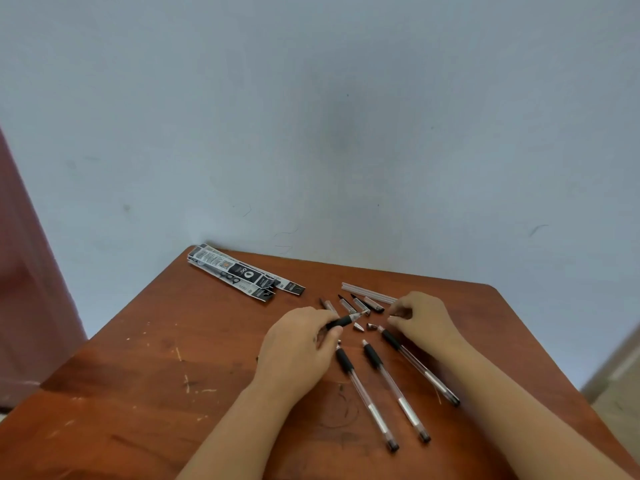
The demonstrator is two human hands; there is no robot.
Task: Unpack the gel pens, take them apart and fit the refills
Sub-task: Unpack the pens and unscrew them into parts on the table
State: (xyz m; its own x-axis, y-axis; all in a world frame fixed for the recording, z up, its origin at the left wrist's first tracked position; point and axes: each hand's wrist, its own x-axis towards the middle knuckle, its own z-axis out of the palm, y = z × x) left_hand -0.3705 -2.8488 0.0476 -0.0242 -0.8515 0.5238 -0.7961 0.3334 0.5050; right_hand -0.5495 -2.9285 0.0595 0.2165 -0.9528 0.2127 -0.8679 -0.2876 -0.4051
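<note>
1. Presently, left hand [298, 351]: fingers curled round a gel pen barrel [341, 321] by its black grip, tip pointing right.
2. Right hand [420, 318]: fingers curled; whether it pinches anything, cannot tell.
3. Three pen barrels [394, 388] lying on the wooden table [138, 375].
4. Caps [360, 304], tip cones [358, 327], clear refill tubes [367, 292] between the hands and beyond.
5. Empty packets [242, 273], far left corner.
</note>
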